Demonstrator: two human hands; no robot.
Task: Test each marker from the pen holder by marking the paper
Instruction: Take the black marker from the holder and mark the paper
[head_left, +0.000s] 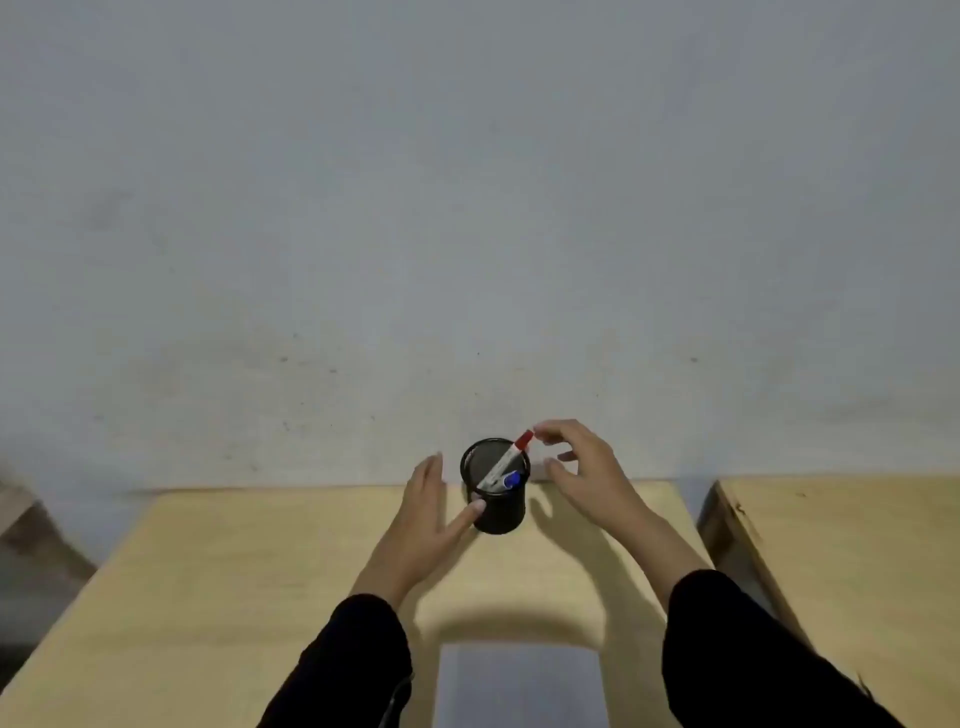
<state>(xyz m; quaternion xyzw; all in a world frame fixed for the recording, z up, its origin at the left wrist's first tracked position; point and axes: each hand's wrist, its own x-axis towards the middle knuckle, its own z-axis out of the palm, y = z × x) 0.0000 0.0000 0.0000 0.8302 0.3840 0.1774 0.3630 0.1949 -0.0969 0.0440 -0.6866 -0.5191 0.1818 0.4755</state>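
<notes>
A black mesh pen holder (500, 514) stands at the far edge of the wooden table (208, 571), against the wall. A red-capped marker (522, 440) leans out of it to the upper right, and a blue-capped marker (512, 479) lies lower inside. My left hand (423, 525) is open beside the holder, its thumb touching the holder's left wall. My right hand (582, 467) hovers to the right with fingers spread, the index fingertip at the red cap, not closed around it. A white sheet of paper (519, 686) lies at the near table edge between my black sleeves.
A second wooden table (841, 571) stands to the right, with a narrow gap between the two. A grey wall (467, 208) rises directly behind the holder. A dark object (31, 540) sits on the floor at far left.
</notes>
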